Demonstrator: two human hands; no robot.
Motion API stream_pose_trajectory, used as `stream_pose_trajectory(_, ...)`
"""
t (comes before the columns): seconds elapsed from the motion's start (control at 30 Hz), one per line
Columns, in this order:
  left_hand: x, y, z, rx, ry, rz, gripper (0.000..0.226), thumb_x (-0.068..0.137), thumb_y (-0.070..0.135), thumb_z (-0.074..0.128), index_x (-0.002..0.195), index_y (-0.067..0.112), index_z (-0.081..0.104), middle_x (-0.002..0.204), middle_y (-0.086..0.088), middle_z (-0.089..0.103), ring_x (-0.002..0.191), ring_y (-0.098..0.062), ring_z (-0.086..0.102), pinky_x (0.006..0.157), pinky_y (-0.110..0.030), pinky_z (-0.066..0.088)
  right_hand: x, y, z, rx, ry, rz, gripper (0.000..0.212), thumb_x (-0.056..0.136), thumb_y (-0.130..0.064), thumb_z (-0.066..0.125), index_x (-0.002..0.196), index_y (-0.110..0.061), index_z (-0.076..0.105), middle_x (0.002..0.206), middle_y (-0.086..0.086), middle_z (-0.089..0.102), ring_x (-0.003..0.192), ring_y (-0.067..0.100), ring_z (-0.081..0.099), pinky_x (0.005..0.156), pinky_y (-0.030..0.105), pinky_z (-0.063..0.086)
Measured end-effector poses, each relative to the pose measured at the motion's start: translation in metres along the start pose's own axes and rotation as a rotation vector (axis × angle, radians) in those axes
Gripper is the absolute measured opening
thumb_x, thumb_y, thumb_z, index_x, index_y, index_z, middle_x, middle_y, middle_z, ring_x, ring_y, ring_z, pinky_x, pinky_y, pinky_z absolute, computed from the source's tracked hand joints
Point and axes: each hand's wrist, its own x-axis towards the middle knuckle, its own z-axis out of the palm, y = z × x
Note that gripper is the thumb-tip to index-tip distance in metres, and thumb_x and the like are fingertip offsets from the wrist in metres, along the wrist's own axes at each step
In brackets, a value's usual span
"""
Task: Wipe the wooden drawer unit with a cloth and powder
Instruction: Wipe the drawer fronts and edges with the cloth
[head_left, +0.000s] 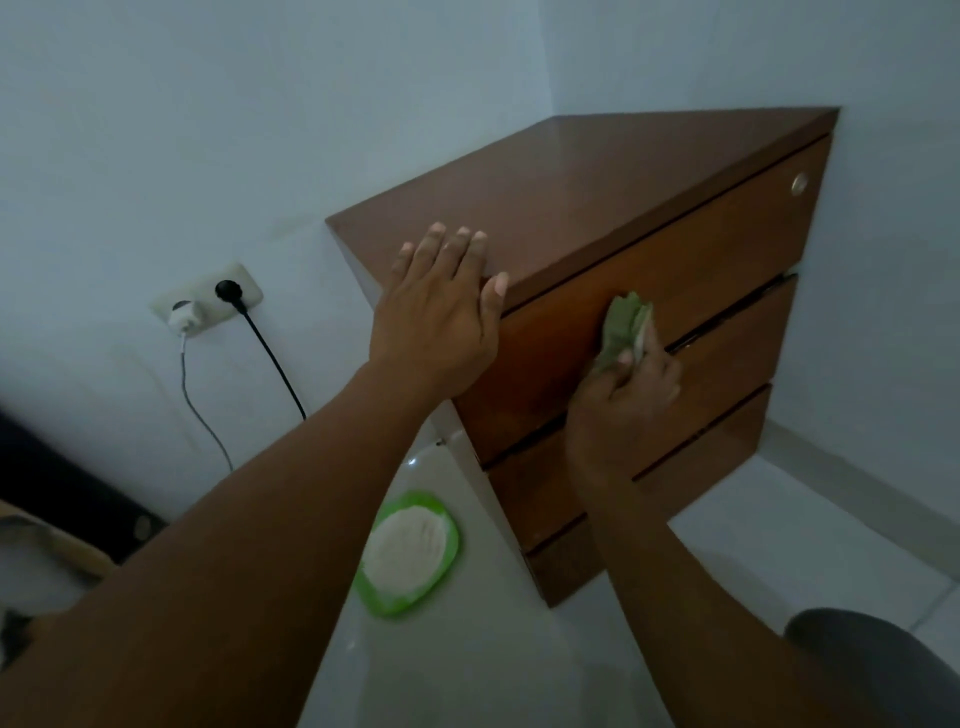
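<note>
The wooden drawer unit (597, 187) stands in the corner of the room, brown, with three drawer fronts facing right. My left hand (441, 312) lies flat on the near corner of its top, fingers spread, holding nothing. My right hand (623, 395) grips a green cloth (626, 325) and presses it against the top drawer front, just above the gap to the middle drawer. On the floor by the unit's near corner sits a green plate (452, 551) heaped with white powder (410, 545).
A wall socket (208, 301) left of the unit holds a white charger and a black plug, with cables hanging down. A round lock (799, 183) sits on the top drawer. White floor tiles surround the unit. A dark knee (872, 670) shows at bottom right.
</note>
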Motion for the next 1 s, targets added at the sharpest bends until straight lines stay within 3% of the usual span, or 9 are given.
stream_pose_trajectory(0.17, 0.012, -0.006, -0.01, 0.047, -0.156, 0.104, 0.067, 0.1, 0.049, 0.005, 0.156, 0.017, 0.019, 0.165, -0.008, 0.013, 0.153, -0.025, 0.002, 0.123, -0.044, 0.001, -0.066, -0.015, -0.001, -0.077, -0.307, -0.583, 0.054, 0.096, -0.021, 0.053, 0.147, -0.018, 0.038, 0.145, 0.011, 0.04, 0.117, 0.029, 0.048, 0.095, 0.037, 0.042)
stream_pose_trajectory(0.27, 0.028, 0.001, -0.009, 0.072, -0.239, 0.161, 0.071, 0.098, 0.055, 0.002, 0.158, 0.018, 0.006, 0.167, -0.007, -0.001, 0.152, -0.023, -0.008, 0.123, -0.044, -0.004, -0.053, 0.011, 0.016, -0.093, -0.366, -0.666, 0.054, 0.1, -0.029, 0.045, 0.151, -0.021, 0.028, 0.145, 0.011, 0.037, 0.105, 0.034, 0.054, 0.086, 0.043, 0.046)
stream_pose_trajectory(0.33, 0.047, 0.014, -0.003, 0.089, -0.227, 0.236, 0.068, 0.1, 0.054, 0.004, 0.158, 0.018, 0.0, 0.167, -0.006, -0.004, 0.152, -0.022, -0.01, 0.122, -0.042, -0.005, -0.025, 0.02, 0.022, -0.041, -0.344, -0.582, 0.054, 0.101, -0.029, 0.045, 0.151, -0.017, 0.029, 0.139, 0.018, 0.048, 0.1, 0.037, 0.058, 0.083, 0.047, 0.048)
stream_pose_trajectory(0.47, 0.079, 0.041, 0.006, 0.145, -0.148, 0.425, 0.065, 0.1, 0.05, 0.006, 0.158, 0.02, -0.002, 0.167, -0.006, -0.005, 0.152, -0.022, -0.011, 0.123, -0.042, -0.005, 0.046, 0.027, 0.025, -0.059, -0.121, -0.389, 0.054, 0.105, -0.035, 0.027, 0.146, -0.003, 0.039, 0.145, 0.023, 0.041, 0.134, 0.034, 0.043, 0.111, 0.042, 0.035)
stream_pose_trajectory(0.6, 0.083, 0.045, 0.01, 0.212, -0.093, 0.549, 0.063, 0.102, 0.047, 0.007, 0.158, 0.022, -0.003, 0.166, -0.007, -0.007, 0.152, -0.025, -0.013, 0.123, -0.046, -0.001, 0.101, 0.058, 0.022, -0.006, -0.049, -0.112, 0.058, 0.104, -0.038, 0.024, 0.148, -0.001, 0.033, 0.143, 0.024, 0.038, 0.129, 0.031, 0.045, 0.108, 0.048, 0.041)
stream_pose_trajectory(0.73, 0.081, 0.047, 0.011, 0.282, -0.074, 0.629, 0.061, 0.102, 0.046, 0.006, 0.158, 0.022, -0.002, 0.166, -0.009, -0.007, 0.152, -0.028, -0.013, 0.123, -0.05, 0.004, 0.099, 0.061, 0.004, -0.064, -0.034, 0.101, 0.048, 0.105, -0.024, 0.033, 0.151, -0.012, 0.032, 0.132, 0.016, 0.04, 0.091, -0.001, 0.042, 0.083, 0.009, 0.044)
stream_pose_trajectory(0.8, 0.081, 0.046, 0.011, 0.322, -0.054, 0.659, 0.061, 0.102, 0.044, 0.007, 0.158, 0.02, 0.0, 0.166, -0.01, -0.008, 0.152, -0.03, -0.012, 0.122, -0.051, 0.007, 0.068, 0.046, -0.001, -0.056, -0.076, 0.052, 0.049, 0.103, -0.021, 0.031, 0.152, -0.015, 0.032, 0.135, 0.01, 0.04, 0.092, -0.009, 0.043, 0.083, 0.001, 0.038)
stream_pose_trajectory(0.9, 0.082, 0.046, 0.011, 0.372, -0.025, 0.728, 0.06, 0.103, 0.042, 0.011, 0.158, 0.018, 0.009, 0.166, -0.012, -0.003, 0.152, -0.033, -0.006, 0.121, -0.053, 0.011, 0.031, 0.027, -0.011, -0.188, -0.266, -0.257, 0.058, 0.1, -0.029, 0.035, 0.155, -0.013, 0.024, 0.151, 0.007, 0.033, 0.136, 0.014, 0.036, 0.113, 0.03, 0.035)
stream_pose_trajectory(1.0, 0.082, 0.046, 0.012, 0.41, -0.015, 0.798, 0.059, 0.104, 0.039, 0.016, 0.158, 0.017, 0.014, 0.166, -0.012, 0.002, 0.152, -0.034, -0.003, 0.121, -0.054, 0.013, 0.065, 0.029, -0.01, -0.434, -0.373, -0.251, 0.064, 0.096, -0.047, 0.032, 0.153, -0.023, 0.02, 0.156, 0.006, 0.031, 0.143, 0.026, 0.031, 0.113, 0.055, 0.031)
